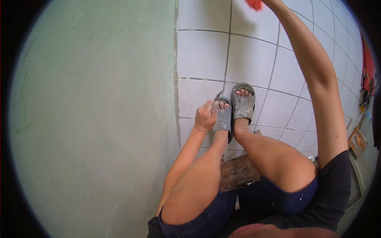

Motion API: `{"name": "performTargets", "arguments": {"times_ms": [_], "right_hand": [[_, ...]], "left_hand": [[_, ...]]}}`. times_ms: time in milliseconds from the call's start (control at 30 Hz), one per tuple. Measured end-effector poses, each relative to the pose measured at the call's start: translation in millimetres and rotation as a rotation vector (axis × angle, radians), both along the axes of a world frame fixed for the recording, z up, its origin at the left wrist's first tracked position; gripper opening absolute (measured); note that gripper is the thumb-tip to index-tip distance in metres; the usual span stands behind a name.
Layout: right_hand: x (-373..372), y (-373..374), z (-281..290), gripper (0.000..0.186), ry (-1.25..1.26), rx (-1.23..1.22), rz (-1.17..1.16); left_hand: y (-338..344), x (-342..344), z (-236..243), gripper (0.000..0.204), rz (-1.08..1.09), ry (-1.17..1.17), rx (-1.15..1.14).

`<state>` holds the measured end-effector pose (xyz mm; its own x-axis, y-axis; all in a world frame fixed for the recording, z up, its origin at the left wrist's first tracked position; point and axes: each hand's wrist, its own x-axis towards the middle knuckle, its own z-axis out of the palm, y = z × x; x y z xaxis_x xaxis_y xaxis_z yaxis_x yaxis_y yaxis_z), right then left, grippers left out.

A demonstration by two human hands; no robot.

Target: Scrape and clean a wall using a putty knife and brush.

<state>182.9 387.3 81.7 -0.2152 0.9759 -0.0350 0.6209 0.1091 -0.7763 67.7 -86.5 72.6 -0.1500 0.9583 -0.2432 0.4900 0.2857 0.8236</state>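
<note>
My left hand (205, 116) is closed round a small metal tool with a thin blade (218, 95), held beside my left grey sandal (223, 119). My right arm (317, 79) stretches up to the top edge, where my right hand (268, 2) is mostly cut off, its fingers hidden. An orange, shaggy-edged item (254, 4) hangs just below that hand; whether the hand grips it I cannot tell. White floor tiles (202, 55) with dark joints lie around both paint-spattered sandals.
A pale green plastered wall (95, 115) fills the left side. A stained wooden board (238, 170) lies under my bent legs. Along the right edge are a red object (367, 67), a small yellow item (363, 107) and a brown board (357, 141) with orange on it.
</note>
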Motion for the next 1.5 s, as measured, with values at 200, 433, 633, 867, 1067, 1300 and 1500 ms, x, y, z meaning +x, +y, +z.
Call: {"name": "performTargets", "arguments": {"times_ms": [200,433,633,867,1067,1300,1500], "right_hand": [[-15.3,-173.9,-33.5,0.038,0.053,-0.363,1.019],[-49.4,-217.2,-66.5,0.026,-0.291,-0.051,0.899],[-18.9,-64.5,-43.0,0.02,-0.193,0.18,0.048],[-12.1,-162.9,-16.1,0.043,-0.054,-0.247,0.841],[-33.0,-244.8,-64.1,0.03,-0.296,-0.236,1.137],[32.8,-71.9,-55.4,0.022,-0.153,0.196,0.089],[158.0,-74.6,-23.0,0.028,-0.556,0.538,0.047]], "left_hand": [[-5.7,11.5,-6.9,0.029,-0.322,0.066,0.259],[-40.5,14.4,-7.9,0.022,-0.254,0.083,0.134],[-37.0,12.3,-9.6,0.017,-0.069,0.177,0.07],[-16.2,19.3,0.2,0.015,-0.343,0.06,0.276],[-23.7,30.3,3.6,0.013,-0.332,0.047,0.196],[-12.7,18.8,-1.9,0.04,0.173,-0.115,-0.23],[27.2,-0.3,-19.4,0.054,0.531,-0.411,-0.577]]}}
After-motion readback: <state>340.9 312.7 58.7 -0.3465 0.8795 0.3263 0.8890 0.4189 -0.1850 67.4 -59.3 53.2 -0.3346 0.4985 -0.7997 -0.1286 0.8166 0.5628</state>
